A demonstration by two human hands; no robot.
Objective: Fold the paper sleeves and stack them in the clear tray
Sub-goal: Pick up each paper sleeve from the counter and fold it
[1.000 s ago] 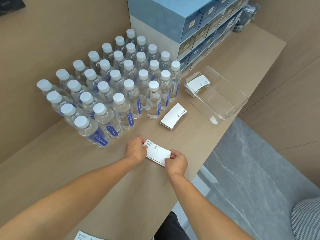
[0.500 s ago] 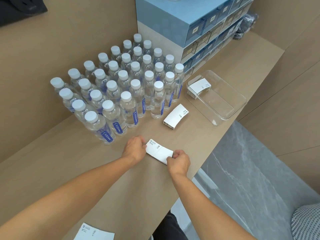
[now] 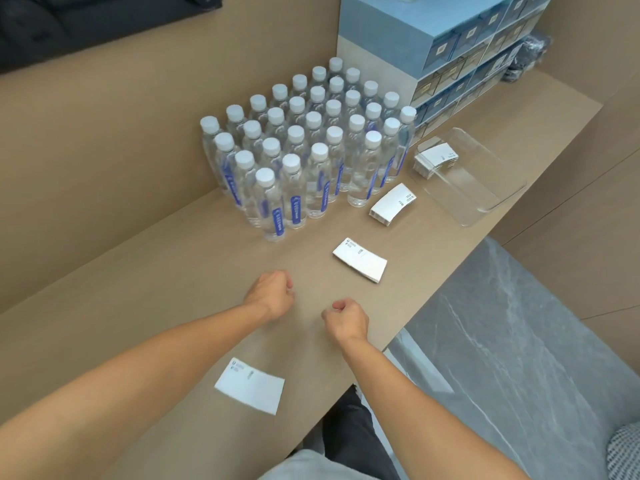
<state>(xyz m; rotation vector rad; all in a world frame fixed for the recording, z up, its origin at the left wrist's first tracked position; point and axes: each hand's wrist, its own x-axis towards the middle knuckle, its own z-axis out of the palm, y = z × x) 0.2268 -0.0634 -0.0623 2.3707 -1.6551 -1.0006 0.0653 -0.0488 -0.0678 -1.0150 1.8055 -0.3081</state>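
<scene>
Both the left hand (image 3: 273,295) and the right hand (image 3: 344,318) hover loosely curled over bare desk (image 3: 138,289), each grip narrow and holding nothing, so one fold looks done: the folded sleeve (image 3: 360,259) lies apart from both hands, toward the desk's right edge. The next move is likely either carrying it to the clear tray (image 3: 485,188) at the far right edge, where a stack of sleeves (image 3: 434,159) already sits, or reaching back for the flat sleeve (image 3: 250,389) by the near edge. The path along the right edge is open, though another pile of sleeves (image 3: 393,204) and the water bottles (image 3: 311,150) crowd its left side.
</scene>
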